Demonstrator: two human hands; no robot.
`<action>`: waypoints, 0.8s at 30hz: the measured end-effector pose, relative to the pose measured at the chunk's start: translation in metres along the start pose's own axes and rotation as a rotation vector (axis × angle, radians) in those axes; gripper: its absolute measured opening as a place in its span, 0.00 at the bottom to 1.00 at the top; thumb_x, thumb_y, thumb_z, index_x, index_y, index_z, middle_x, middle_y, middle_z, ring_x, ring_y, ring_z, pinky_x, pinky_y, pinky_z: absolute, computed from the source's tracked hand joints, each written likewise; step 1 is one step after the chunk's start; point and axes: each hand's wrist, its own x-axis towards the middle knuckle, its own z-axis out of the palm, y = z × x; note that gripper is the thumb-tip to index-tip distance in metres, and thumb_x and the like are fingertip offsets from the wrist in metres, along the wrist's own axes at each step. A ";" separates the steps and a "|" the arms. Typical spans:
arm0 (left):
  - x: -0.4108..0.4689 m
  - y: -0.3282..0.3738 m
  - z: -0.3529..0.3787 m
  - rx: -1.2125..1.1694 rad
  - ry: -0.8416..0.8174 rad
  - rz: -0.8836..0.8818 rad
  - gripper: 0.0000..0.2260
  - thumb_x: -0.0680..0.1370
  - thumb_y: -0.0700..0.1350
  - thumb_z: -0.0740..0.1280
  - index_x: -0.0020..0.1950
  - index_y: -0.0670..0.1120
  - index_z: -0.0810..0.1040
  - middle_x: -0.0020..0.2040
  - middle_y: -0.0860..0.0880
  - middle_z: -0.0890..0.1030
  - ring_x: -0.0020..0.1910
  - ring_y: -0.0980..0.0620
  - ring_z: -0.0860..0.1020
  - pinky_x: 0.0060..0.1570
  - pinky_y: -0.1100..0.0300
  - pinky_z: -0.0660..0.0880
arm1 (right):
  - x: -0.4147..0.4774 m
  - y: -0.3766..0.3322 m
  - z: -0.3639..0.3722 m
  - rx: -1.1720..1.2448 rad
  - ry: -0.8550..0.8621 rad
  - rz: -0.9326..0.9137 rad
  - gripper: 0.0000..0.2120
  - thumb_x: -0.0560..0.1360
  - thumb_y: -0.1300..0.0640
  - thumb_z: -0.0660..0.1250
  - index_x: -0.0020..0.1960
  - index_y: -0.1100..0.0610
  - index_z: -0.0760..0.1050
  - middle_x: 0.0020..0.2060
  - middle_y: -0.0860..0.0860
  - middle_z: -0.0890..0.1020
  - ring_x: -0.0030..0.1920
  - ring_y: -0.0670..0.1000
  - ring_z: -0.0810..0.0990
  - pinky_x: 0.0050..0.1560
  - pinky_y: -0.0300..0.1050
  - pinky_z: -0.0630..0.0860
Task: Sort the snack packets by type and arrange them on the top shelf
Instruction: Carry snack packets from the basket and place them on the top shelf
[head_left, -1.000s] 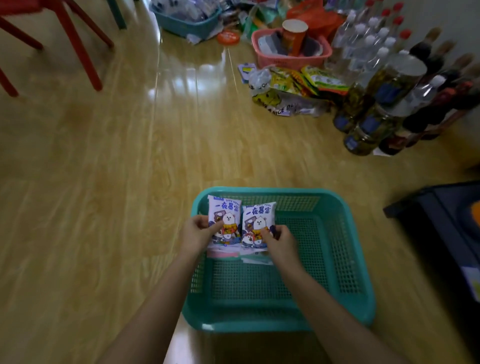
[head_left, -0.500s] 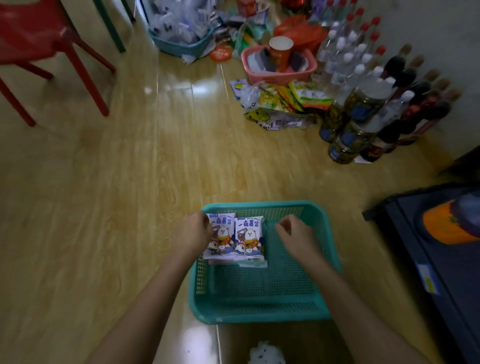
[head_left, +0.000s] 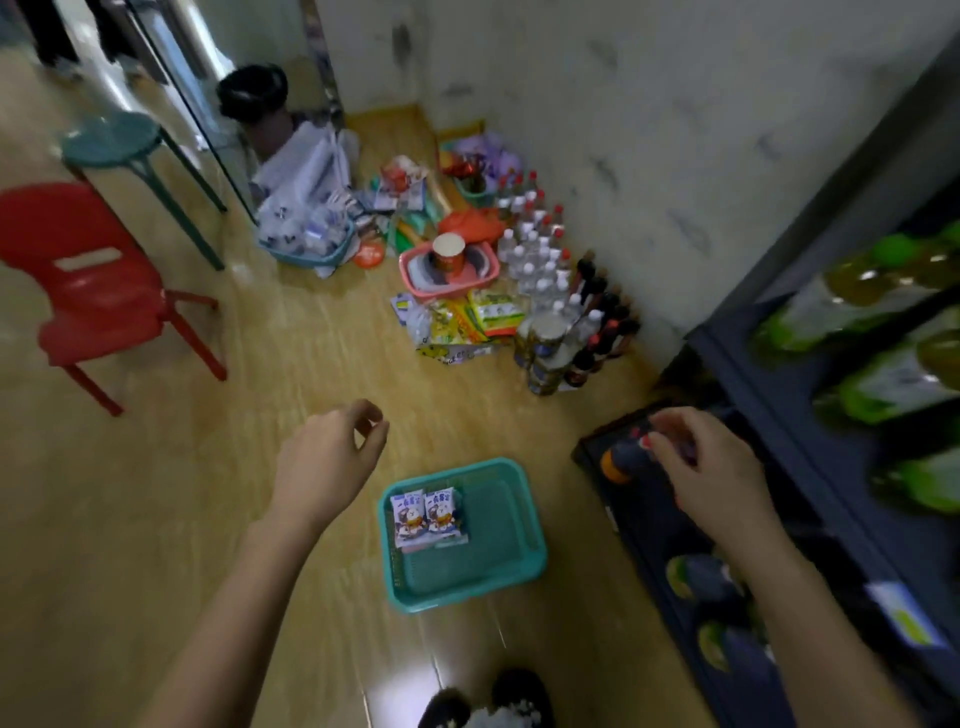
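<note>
On the yellow wooden floor (head_left: 156, 493), a teal plastic mesh basket (head_left: 470, 587), rectangular and open-topped. Inside it, two white-and-blue snack packets with a cartoon animal print (head_left: 428, 517), lying flat side by side with edges touching, tucked against the basket's left wall at its far corner. Beneath them, what looks like more packets, too blurred to count. Left hand (head_left: 327, 462), bare, up in the air beyond the basket's left side and well apart from the packets, fingers loosely curled, thumb tip close to the forefinger, gripping nothing. Right hand (head_left: 711, 467), bare, raised to the right of the basket over the lowest level of a dark blue-grey shelf unit (head_left: 769, 358), fingers loosely bent and a little spread, clamped on nothing that shows. Just under those fingers, a dark bottle with an orange band (head_left: 618, 460) lying on that low level; touching it or not, impossible to say through the blur. Beyond the basket, near the wall, a heap of yellow and green snack packets (head_left: 467, 322), a pink plastic basket (head_left: 415, 283) holding a paper cup (head_left: 449, 252), a cluster of clear bottles with red and white caps (head_left: 530, 244) and a row of dark bottles (head_left: 605, 312). Far to the basket's left, a red plastic chair (head_left: 88, 291) and, beyond it, a round green stool (head_left: 111, 137). Right of the basket, higher in the shelf unit, blurred yellowish bottles with green ends (head_left: 883, 291).
</note>
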 end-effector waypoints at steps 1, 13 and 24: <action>-0.006 0.016 -0.020 -0.014 0.001 0.023 0.08 0.77 0.51 0.63 0.51 0.49 0.78 0.45 0.52 0.82 0.44 0.47 0.81 0.40 0.55 0.74 | -0.016 -0.007 -0.025 -0.001 0.010 0.018 0.09 0.78 0.54 0.62 0.56 0.53 0.74 0.50 0.48 0.77 0.51 0.49 0.76 0.47 0.43 0.72; -0.090 0.158 -0.119 -0.070 -0.092 0.521 0.06 0.77 0.48 0.64 0.48 0.47 0.78 0.40 0.50 0.81 0.39 0.46 0.79 0.37 0.54 0.73 | -0.248 -0.003 -0.179 -0.109 0.326 0.325 0.11 0.77 0.51 0.61 0.57 0.51 0.74 0.54 0.46 0.78 0.55 0.50 0.77 0.50 0.49 0.75; -0.248 0.350 -0.110 -0.236 -0.167 1.238 0.05 0.76 0.46 0.66 0.49 0.48 0.79 0.41 0.51 0.82 0.40 0.49 0.80 0.36 0.55 0.75 | -0.501 0.042 -0.253 -0.174 0.747 0.795 0.09 0.76 0.54 0.64 0.55 0.53 0.76 0.46 0.45 0.77 0.50 0.51 0.79 0.43 0.44 0.73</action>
